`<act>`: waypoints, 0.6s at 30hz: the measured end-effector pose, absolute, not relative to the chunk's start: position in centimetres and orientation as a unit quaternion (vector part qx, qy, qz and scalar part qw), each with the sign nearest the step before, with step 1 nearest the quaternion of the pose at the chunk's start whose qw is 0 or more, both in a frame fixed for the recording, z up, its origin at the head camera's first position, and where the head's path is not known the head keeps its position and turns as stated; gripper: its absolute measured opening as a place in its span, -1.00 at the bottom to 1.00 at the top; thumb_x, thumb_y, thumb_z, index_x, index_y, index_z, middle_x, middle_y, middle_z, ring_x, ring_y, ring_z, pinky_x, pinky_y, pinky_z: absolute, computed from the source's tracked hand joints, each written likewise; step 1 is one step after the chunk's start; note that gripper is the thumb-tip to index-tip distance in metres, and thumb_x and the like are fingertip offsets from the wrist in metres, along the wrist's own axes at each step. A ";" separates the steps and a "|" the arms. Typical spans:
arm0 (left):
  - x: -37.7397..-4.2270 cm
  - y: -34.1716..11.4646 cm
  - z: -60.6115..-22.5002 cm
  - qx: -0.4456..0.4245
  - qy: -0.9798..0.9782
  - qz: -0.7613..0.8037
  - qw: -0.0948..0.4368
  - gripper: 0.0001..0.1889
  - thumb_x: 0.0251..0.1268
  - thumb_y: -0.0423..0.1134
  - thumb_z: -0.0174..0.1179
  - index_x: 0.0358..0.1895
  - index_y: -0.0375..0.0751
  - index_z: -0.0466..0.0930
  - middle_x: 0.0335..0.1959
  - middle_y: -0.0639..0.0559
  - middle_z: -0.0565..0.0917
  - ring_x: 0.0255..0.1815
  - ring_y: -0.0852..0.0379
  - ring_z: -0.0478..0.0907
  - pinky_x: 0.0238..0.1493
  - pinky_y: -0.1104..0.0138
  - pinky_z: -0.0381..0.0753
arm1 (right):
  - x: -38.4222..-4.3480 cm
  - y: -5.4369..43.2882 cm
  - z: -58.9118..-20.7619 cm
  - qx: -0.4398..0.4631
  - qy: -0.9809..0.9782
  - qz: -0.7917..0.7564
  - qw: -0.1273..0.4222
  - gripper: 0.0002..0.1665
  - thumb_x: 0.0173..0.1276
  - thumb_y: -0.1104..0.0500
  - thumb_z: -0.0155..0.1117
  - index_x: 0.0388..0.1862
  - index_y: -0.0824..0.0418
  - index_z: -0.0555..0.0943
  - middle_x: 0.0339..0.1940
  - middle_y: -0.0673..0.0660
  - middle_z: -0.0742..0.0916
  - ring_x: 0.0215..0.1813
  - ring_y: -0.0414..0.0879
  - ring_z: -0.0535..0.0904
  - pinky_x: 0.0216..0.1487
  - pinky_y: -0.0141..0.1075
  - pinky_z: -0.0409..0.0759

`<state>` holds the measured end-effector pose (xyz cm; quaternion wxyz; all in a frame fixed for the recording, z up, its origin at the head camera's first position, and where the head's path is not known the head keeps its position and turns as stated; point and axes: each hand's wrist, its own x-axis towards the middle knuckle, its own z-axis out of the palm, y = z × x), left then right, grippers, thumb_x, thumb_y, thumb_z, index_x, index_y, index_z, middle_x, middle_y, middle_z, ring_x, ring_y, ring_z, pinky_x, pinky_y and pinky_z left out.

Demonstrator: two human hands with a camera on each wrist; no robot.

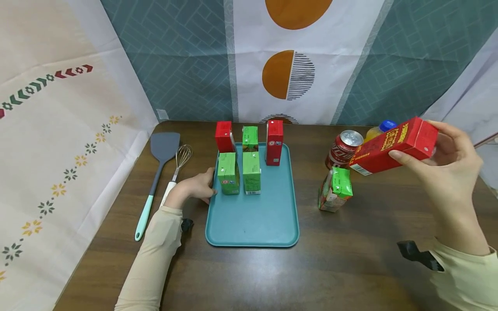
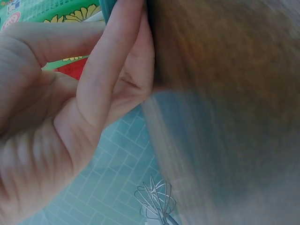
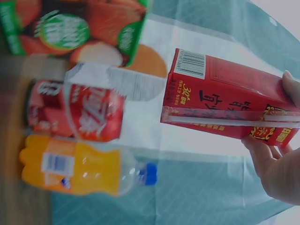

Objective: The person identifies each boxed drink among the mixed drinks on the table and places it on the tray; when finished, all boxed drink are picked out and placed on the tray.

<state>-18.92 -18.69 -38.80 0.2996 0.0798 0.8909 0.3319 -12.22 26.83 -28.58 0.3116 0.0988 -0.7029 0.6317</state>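
My right hand [image 1: 453, 160] holds a red drink carton [image 1: 397, 144] tilted in the air above the right side of the table. A straw in clear wrap runs along that carton's side in the right wrist view. Beneath and left of it stand a red soda can [image 1: 342, 151] and a green-topped juice carton [image 1: 336, 190]. My left hand [image 1: 198, 185] pinches the left rim of a teal tray [image 1: 253, 224]. On the tray are several green cartons [image 1: 251, 172] and, toward the back, a red carton [image 1: 275, 144] and another red carton [image 1: 224, 137].
An orange drink bottle [image 3: 79, 164] with a blue cap stands beside the can, partly hidden in the head view. Left of the tray lie a grey spatula [image 1: 165, 147] and a whisk [image 1: 183, 157], its handle partly behind my left wrist. Patterned cloth [image 1: 186, 65] hangs behind the table.
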 end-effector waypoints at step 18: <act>-18.9 -18.7 -38.9 0.085 0.892 0.329 0.297 -0.21 0.22 -0.48 0.03 0.40 -0.50 -0.28 0.14 -0.51 0.35 -0.39 0.02 0.64 -0.39 0.28 0.69 | -13.7 19.7 -28.7 0.151 -0.663 0.705 0.202 -0.26 -0.09 0.60 0.36 0.15 0.29 0.46 0.01 0.16 0.64 0.00 -0.03 0.54 -0.09 -0.47 0.61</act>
